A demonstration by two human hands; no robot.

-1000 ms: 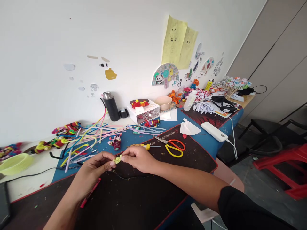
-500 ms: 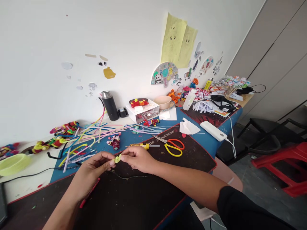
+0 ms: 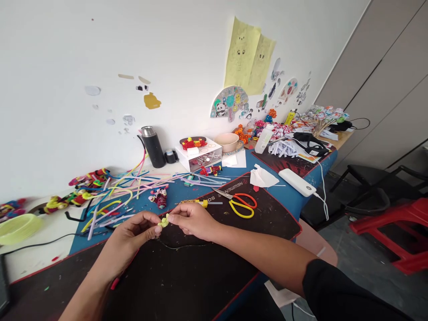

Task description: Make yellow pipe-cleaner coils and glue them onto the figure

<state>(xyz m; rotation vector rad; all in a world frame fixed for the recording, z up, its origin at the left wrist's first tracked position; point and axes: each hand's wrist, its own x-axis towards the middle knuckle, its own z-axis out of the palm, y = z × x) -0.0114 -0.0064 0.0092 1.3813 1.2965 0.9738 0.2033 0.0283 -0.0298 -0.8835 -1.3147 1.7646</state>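
Between the fingertips of both hands is a small, lumpy, pale-yellow twisted pipe cleaner piece (image 3: 163,222), held above the dark desk mat (image 3: 187,276). My left hand (image 3: 132,236) pinches its left side with thumb and forefinger. From the right, my right hand (image 3: 197,221) grips the other end the same way. Just beyond the fingers lies a small figure (image 3: 159,197) in dark red and white. A yellow-handled tool (image 3: 200,203) rests behind my right hand, partly covered by it. Under my left forearm a red stick (image 3: 115,283) shows only its end.
Scissors (image 3: 239,203) with red and yellow handles lie open on the mat. Loose pipe cleaners (image 3: 133,187) spread across the table's back left. A black flask (image 3: 154,147), a white box (image 3: 199,156) and a power bank (image 3: 297,183) stand or lie farther back.
Both hands stay nearly in place, with the yellow piece turned slightly between the fingertips. My left forearm now covers more of the red stick.
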